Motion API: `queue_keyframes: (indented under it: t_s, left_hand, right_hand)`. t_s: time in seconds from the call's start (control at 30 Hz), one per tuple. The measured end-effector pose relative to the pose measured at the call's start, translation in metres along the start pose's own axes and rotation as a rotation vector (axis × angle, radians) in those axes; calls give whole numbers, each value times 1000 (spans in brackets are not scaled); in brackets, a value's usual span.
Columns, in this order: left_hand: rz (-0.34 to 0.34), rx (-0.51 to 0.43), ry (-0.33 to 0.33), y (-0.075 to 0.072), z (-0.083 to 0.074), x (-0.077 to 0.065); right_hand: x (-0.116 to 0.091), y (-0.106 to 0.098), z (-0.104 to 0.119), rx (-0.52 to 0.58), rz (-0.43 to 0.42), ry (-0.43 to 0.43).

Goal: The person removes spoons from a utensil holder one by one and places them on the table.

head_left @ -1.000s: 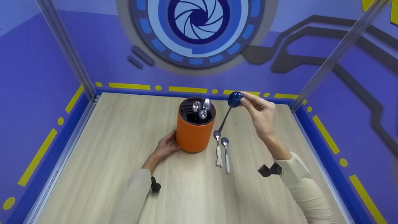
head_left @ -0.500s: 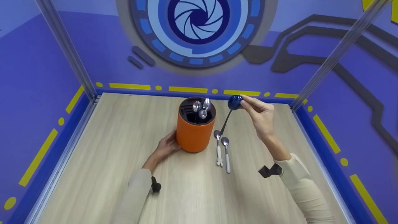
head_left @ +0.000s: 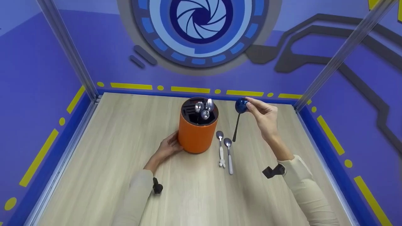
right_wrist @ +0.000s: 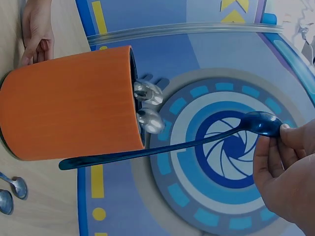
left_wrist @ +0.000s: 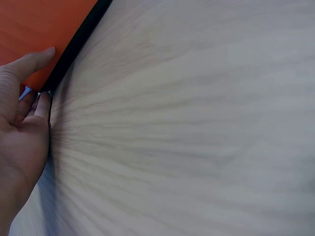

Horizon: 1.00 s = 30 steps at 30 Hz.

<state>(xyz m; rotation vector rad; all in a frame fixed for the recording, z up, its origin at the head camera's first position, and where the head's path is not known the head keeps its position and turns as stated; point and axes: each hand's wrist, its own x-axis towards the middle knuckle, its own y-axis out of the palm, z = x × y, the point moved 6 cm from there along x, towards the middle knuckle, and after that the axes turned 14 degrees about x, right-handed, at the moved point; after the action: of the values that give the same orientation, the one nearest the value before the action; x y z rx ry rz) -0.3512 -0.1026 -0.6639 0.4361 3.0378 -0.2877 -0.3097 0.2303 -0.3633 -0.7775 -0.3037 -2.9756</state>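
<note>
My right hand (head_left: 266, 118) pinches a dark blue, long-handled spoon (head_left: 240, 107) by its bowl. The handle hangs downward, right of an orange cylindrical utensil holder (head_left: 196, 138). In the right wrist view, the blue spoon (right_wrist: 197, 142) is whole, with thumb and fingertips at the bowl's edge. My left hand (head_left: 167, 147) holds the holder low on its left side. The left wrist view has the thumb of the left hand (left_wrist: 24, 132) lying on the orange wall (left_wrist: 44, 24), other fingers by the black base. Several silver spoons (head_left: 205, 110) stand bowl-up in the holder's black slotted top.
Two spoons lie on the wooden table (head_left: 125, 125) right of the holder: one with a white figure-shaped handle (head_left: 221, 153), one with a plain pale handle (head_left: 230, 158). Blue-purple panels with metal corner posts (head_left: 70, 50) enclose the back and sides.
My right hand has lowered the blue spoon slightly, and its handle end has swung rightward and down, away from the holder. The left hand and the holder have stayed in place.
</note>
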Motion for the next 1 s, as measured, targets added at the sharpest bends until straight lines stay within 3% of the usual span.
queue_keyframes:
  t_s: [0.47, 0.7, 1.0]
  left_hand:
    - [2, 30, 1, 0, 0, -1]
    - [21, -38, 6, 0, 2, 1]
    - [8, 8, 10, 0, 1, 1]
  right_hand:
    - [3, -24, -35, -37, -79, 120]
    - [1, -37, -58, -67, -91, 202]
    - [-6, -57, -85, -90, -118, 318]
